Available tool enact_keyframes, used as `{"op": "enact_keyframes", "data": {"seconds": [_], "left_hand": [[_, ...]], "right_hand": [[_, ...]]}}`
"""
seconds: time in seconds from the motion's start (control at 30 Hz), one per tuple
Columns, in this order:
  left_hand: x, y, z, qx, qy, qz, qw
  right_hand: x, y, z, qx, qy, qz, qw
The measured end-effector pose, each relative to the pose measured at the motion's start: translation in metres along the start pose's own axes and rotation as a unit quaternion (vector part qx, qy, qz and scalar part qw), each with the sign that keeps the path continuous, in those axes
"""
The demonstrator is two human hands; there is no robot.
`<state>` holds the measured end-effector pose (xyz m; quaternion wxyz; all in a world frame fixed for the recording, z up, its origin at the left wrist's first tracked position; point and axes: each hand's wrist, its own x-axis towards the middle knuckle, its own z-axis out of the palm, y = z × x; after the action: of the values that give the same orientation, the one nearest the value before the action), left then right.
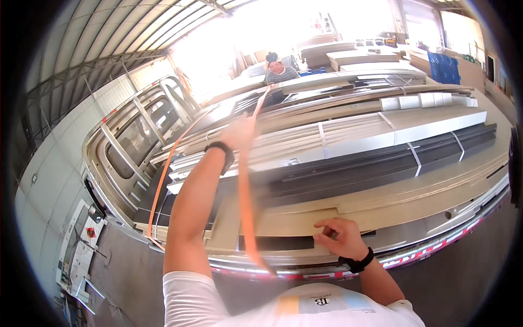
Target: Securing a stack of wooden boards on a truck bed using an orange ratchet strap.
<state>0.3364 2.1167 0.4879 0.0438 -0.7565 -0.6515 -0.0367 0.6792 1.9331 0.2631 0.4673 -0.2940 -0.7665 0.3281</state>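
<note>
My left hand (pixel 239 133) reaches out over a load of long boards, blurred by motion. An orange strap (pixel 245 201) meets it and bends there, so the hand appears closed on it, though single fingers are smeared. From the hand the strap runs on toward the far side, and its lower part hangs down past the near edge of the load. My right hand (pixel 342 237) is over the near edge of the tan boards (pixel 294 222), fingers loosely curled, thumb and forefinger apart, nothing in it. Beyond lie dark strapped boards (pixel 348 177) and white-edged panels (pixel 436 129).
The load lies on a truck bed behind a beige cab (pixel 122 141). A second orange strap (pixel 163 180) crosses it at the left. A person (pixel 281 73) in a striped top is at the far side. Stacked panels (pixel 362 59) and a blue crate (pixel 444 68) stand behind.
</note>
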Motion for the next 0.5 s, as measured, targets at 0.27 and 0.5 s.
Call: {"op": "enact_keyframes", "data": {"seconds": [0.27, 0.5], "left_hand": [[-0.025, 0.015, -0.030, 0.031, 0.045, -0.018, 0.998], [-0.139, 0.043, -0.015, 0.066, 0.040, 0.057, 0.995]], "right_hand": [[-0.003, -0.001, 0.006, 0.006, 0.006, 0.004, 1.000], [-0.008, 0.001, 0.005, 0.033, 0.011, 0.038, 0.999]]}}
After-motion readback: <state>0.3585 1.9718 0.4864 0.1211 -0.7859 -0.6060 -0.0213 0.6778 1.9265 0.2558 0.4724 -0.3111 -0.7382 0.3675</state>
